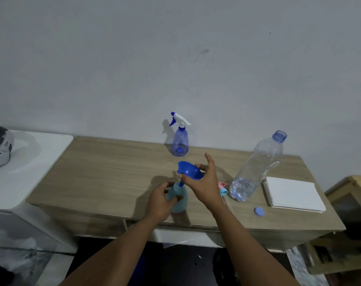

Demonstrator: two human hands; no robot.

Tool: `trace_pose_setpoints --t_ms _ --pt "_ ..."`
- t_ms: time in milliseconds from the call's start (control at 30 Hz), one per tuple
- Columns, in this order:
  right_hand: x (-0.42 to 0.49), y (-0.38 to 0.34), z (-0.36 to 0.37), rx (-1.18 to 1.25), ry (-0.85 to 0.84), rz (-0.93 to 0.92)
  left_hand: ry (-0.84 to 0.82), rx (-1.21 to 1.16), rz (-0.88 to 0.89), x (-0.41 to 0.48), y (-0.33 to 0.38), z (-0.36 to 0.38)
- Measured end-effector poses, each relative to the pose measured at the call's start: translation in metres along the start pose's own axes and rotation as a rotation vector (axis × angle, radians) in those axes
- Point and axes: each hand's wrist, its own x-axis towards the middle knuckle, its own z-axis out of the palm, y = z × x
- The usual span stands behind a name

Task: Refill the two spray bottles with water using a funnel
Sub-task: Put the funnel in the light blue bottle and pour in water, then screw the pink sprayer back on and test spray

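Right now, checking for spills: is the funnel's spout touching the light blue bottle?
Touching: in the head view, the funnel spout enters the light blue bottle neck.

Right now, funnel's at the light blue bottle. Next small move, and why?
Probably seat the funnel straight. It is tilted in the right hand, its stem at the neck of the light blue bottle, which the left hand steadies. The uncapped water bottle stands ready to pour.
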Motion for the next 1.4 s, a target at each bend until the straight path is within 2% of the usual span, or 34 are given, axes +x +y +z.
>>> trace_pose_setpoints --t_ms 167,300,567,700,800,933,1033,1200,1267,1400 --pt "0.006 0.017 -0.023 0.062 0.168 0.117 -0.010 -0.014 0.023 0.002 -0.005 0.000" --pt "0.002 0.042 -0.045 -0.019 0.171 0.217 -0.001 -0.013 0.038 0.004 -0.011 0.001" --pt "-0.001 0.084 -0.041 -0.460 -0.141 0.271 -0.004 0.000 0.048 0.002 -0.009 0.000" --pt "0.007 0.081 -0.029 -0.803 -0.302 0.187 -0.009 0.009 0.051 0.003 -0.010 0.000" --pt "0.009 0.082 -0.019 -0.909 -0.361 0.184 -0.004 0.021 0.044 0.004 -0.011 0.001" --pt "0.006 0.087 -0.013 -0.859 -0.353 0.164 -0.006 0.035 0.042 0.004 -0.013 0.001" --pt "0.009 0.083 -0.027 -0.723 -0.335 0.145 -0.002 0.028 0.046 0.006 -0.016 0.002" --pt "0.020 0.079 -0.058 -0.483 0.017 0.087 0.008 0.020 0.046 0.005 -0.016 0.002" --pt "0.029 0.084 -0.063 -0.611 0.056 0.111 0.009 0.021 0.042 0.004 -0.015 0.002" --pt "0.041 0.110 -0.064 -0.882 -0.125 0.216 0.011 0.038 0.033 0.004 -0.014 0.002"
